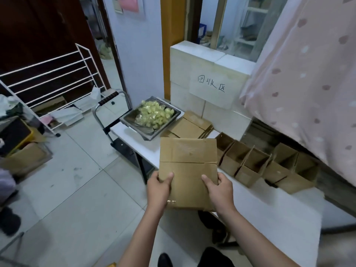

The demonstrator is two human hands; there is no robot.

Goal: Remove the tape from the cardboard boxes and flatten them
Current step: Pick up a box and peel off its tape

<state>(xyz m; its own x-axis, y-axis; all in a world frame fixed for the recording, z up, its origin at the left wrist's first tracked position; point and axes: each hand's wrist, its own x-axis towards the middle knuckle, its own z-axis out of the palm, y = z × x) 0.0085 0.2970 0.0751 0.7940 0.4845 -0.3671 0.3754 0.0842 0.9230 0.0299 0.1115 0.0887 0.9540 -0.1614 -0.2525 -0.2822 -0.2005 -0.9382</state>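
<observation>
A: What do we log for the hands?
B: Both on one flattened cardboard box point(188, 166), held up over the near edge of the white surface point(279, 212). Left hand point(158, 189) grips its near left edge, thumb curled over the top face. Right hand point(219, 191) grips the near right edge, thumb on top too, fingers wrapped underneath.
A: Box state?
B: Flat, one crease running across the middle, a patch of clear tape residue on the far half. We can't tell if any tape strip is left on it.
A: Other boxes?
B: We see a row of open boxes point(269, 166) standing on the surface to the right, touching each other. A stack of flattened boxes point(190, 125) lies farther off, against the white tiled wall point(212, 74) with handwritten characters.
A: Anything else?
B: Metal tray point(148, 117) with crumpled yellowish tape balls, just left of the flat stack. Pink spotted curtain point(308, 74) on the right.
</observation>
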